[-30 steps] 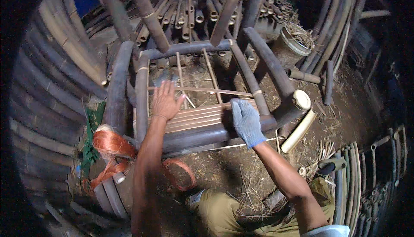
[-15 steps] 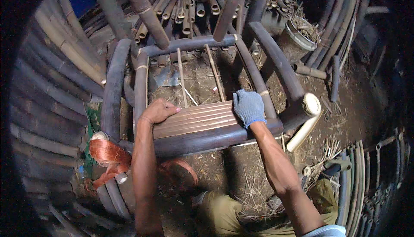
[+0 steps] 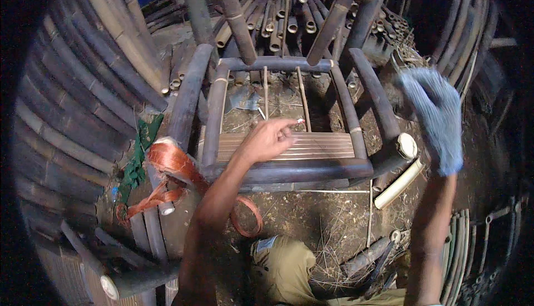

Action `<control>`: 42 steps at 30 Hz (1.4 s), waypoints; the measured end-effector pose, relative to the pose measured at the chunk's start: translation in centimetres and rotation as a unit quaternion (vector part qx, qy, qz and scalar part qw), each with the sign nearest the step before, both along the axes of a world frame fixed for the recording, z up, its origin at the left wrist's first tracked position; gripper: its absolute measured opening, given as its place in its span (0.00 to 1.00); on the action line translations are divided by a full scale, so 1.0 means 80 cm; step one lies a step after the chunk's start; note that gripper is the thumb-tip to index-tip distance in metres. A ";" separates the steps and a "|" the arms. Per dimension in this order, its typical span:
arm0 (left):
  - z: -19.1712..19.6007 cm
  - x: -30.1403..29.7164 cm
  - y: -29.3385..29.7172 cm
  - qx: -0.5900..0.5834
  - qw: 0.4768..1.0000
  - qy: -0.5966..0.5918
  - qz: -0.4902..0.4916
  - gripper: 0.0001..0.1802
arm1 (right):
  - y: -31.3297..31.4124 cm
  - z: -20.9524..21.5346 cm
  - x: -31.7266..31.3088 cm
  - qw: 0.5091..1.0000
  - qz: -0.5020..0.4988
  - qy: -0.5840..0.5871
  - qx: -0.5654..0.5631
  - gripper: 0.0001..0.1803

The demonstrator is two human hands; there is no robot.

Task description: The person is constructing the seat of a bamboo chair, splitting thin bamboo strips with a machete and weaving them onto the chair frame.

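Note:
A dark bamboo chair frame (image 3: 289, 169) stands before me. Several brown bamboo slats (image 3: 328, 146) lie side by side across the front of its seat. Over them hovers my bare left hand (image 3: 268, 141), index finger stretched out and the other fingers partly curled, with nothing visible in it. My right hand (image 3: 436, 114), in a blue-grey knitted glove, is raised to the right of the chair, away from the slats. Motion smears its fingers, so I cannot see whether it holds anything. Two thin bamboo rods (image 3: 303, 97) run from the slats to the seat's back rail.
Orange-red plastic twine (image 3: 171, 158) hangs by the chair's front left corner. Bamboo poles (image 3: 72, 122) line the left side; more cut poles (image 3: 292, 25) are stacked behind the chair. A split bamboo piece (image 3: 399, 184) leans by the front right corner. Fine scraps litter the floor.
My right hand has left the right end of the slats and risen to the right. My left hand has shifted right from the slats' left end. The view has shifted, too.

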State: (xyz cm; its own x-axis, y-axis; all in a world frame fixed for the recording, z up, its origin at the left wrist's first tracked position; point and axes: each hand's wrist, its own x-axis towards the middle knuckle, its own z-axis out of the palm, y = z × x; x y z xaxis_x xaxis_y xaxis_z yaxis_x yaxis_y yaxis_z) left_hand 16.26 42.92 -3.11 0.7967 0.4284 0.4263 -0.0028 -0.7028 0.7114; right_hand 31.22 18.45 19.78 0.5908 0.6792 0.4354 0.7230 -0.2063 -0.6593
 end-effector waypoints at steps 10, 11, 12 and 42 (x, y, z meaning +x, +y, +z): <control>-0.177 0.027 0.199 0.001 0.978 0.205 -0.047 0.13 | 0.258 -0.348 0.002 0.919 0.065 -0.235 -0.310 0.12; -0.184 0.048 0.192 -0.034 0.980 0.185 -0.065 0.14 | 0.279 -0.379 0.017 0.906 0.142 -0.228 -0.327 0.12; -0.189 0.072 0.182 -0.069 0.980 0.164 -0.087 0.16 | 0.304 -0.414 0.042 0.888 0.216 -0.218 -0.343 0.12; -0.050 -0.001 0.086 0.046 0.914 0.403 -0.009 0.33 | -0.142 -0.212 -0.031 0.930 -0.240 -0.241 -0.139 0.31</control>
